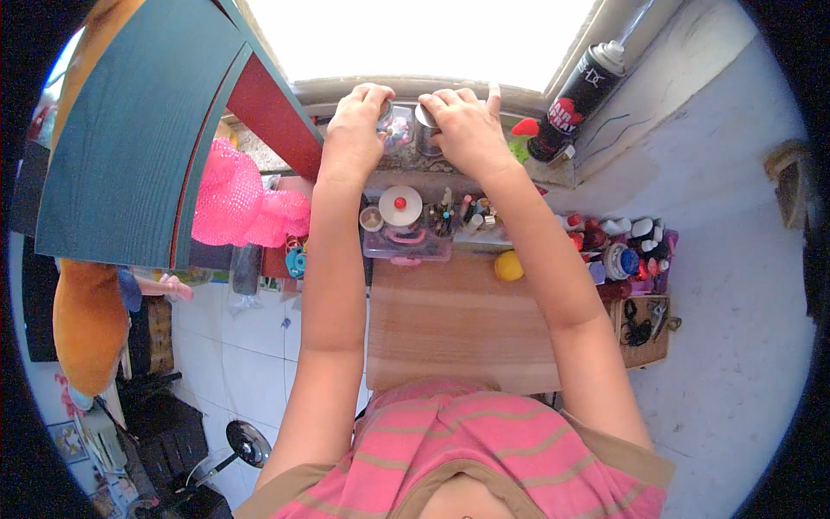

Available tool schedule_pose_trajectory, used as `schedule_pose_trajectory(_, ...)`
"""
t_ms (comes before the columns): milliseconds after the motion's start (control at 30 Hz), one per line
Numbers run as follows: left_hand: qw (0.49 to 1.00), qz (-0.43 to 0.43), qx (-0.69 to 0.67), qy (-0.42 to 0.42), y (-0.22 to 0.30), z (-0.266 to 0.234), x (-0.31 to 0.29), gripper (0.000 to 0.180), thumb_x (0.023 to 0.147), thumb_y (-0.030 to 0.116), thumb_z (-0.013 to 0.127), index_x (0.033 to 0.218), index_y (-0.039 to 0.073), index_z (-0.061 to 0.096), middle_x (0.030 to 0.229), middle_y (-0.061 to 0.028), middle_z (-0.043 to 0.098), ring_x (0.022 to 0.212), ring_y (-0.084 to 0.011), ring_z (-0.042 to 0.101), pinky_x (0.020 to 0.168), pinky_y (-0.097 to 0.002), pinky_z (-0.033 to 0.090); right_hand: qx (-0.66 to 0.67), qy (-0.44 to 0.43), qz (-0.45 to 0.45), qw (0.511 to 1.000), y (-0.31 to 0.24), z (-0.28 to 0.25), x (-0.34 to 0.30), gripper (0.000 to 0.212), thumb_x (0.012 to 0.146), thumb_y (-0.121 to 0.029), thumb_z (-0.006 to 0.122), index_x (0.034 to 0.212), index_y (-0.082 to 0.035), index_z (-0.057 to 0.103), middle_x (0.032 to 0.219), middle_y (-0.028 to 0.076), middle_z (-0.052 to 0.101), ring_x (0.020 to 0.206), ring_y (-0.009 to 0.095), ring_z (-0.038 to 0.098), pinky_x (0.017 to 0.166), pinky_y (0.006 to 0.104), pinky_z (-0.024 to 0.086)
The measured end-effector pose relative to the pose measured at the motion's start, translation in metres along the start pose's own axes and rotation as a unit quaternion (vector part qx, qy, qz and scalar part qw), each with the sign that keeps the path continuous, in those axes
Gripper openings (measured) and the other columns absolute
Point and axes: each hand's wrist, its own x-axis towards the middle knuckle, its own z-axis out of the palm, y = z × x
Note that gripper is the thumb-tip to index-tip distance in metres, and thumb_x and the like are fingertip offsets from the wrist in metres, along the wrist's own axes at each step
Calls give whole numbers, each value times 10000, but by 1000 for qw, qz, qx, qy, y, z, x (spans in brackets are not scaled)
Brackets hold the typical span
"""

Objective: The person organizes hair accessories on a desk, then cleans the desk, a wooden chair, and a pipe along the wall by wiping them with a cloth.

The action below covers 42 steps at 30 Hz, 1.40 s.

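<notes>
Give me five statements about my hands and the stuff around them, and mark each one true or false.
1. The left hand grips a clear jar with colourful contents. True.
2. The right hand grips the black spray can. False: the right hand is on the second jar; the black spray can is to its right.
3. The pink beaded figure is right of both hands. False: the pink beaded figure is to their left.
4. The white disc has a red knob in its middle. True.
5. The desktop is bright blue. False: the desktop is wood-brown.
</notes>
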Motion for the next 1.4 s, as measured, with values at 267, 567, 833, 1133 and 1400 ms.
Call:
schedule_pose_trajectory(267,996,36,32,78,-13,13,-9,482,725,-39,641,1166,117,523,1263,-128,496,1213,-309,455,994,-403,411,25,45,-41,998,0,10,-4,521,756,-168,687,1254,-179,536,1255,12,537,1208,201,470,1050,649,167)
schedule_pose_trajectory(567,965,-131,-187,131,4,62,-179,147,810,34,638,950,20,597,887,-110,569,786,-262,565,659,-339,465,159,340,-26,927,-11,-9,-79,331,738,-74,685,1058,-105,604,1026,74,584,952,264,541,875,437,383)
schedule_pose_trajectory(833,954,-278,-95,66,-62,131,-190,706,742,111,700,1348,9,354,1311,-255,453,1195,-415,442,989,-448,371,351,175,146,908,-58,76,-221,225,774,9,617,991,-48,617,847,109,603,778,288,578,718,374,457)
schedule_pose_trajectory(1133,961,-233,-149,29,-81,138,-182,606,681,76,739,1227,34,481,1187,-199,553,1106,-374,518,928,-419,422,366,132,183,903,-69,68,-258,209,784,1,606,990,-34,614,837,118,596,778,278,583,703,357,466)
schedule_pose_trajectory(1400,947,-139,-266,110,6,82,-236,623,655,91,782,1195,51,473,1183,-127,564,1094,-317,503,904,-383,432,455,42,253,853,-72,65,-280,255,872,-48,570,1124,-19,600,953,83,627,842,152,606,748,278,493)
